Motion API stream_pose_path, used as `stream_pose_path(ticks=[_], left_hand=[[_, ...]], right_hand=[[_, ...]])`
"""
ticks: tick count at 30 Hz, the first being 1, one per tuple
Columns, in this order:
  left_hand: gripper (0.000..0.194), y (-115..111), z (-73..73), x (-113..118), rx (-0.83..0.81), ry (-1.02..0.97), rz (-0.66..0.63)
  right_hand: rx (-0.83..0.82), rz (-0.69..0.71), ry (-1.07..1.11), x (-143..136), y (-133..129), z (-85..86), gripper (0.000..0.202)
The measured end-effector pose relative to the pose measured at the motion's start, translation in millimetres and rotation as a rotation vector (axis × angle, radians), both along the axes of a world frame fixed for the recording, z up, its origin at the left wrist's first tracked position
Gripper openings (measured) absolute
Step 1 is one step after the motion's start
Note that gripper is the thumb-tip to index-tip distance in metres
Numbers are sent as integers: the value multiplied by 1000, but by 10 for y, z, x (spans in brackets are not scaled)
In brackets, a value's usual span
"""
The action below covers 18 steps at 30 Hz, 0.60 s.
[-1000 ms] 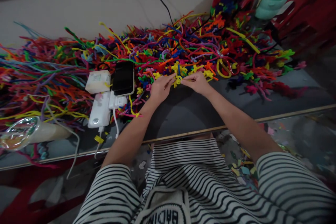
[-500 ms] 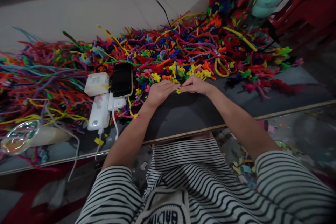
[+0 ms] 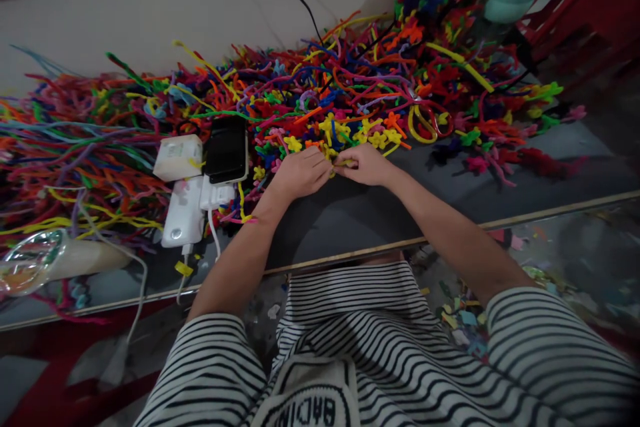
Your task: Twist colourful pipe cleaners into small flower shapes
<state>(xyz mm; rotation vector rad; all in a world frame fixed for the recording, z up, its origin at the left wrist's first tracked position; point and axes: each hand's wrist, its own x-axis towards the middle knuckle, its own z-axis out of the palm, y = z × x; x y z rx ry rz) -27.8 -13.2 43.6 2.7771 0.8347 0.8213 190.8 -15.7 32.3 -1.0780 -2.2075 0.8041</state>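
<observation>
Both my hands meet over the dark tabletop, at the front of a heap of pipe cleaners. My left hand (image 3: 303, 173) has its fingers closed on a small piece of yellow pipe cleaner (image 3: 333, 172), mostly hidden by the fingers. Pinched against the same piece is my right hand (image 3: 369, 165), with thumb and forefinger together. Just beyond the fingers lie yellow pipe-cleaner flowers (image 3: 334, 125) among orange, blue and pink ones. Scissors (image 3: 423, 125) with yellow and red handles rest to the right of my right hand.
A black phone (image 3: 227, 150), a white box (image 3: 179, 157) and a white power bank (image 3: 183, 212) with cables sit left of my left arm. Further left, a clear cup (image 3: 90, 258) lies on its side. The table's front edge (image 3: 350, 255) runs near my body. Scraps litter the floor.
My left hand's fingers, stretched flatter before, are now more curled around the yellow piece. Both hands shift slightly left in the picture, as does the table, so the head view has moved a little.
</observation>
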Motion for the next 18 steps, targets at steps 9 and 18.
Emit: stream_pose_path(ticks=[9, 18], left_hand=[[23, -40, -125, 278, -650, -480, 465], [24, 69, -139, 65, -12, -180, 176]], right_hand=[[413, -230, -373, -112, -178, 27, 32], [118, -186, -134, 43, 12, 50, 25]])
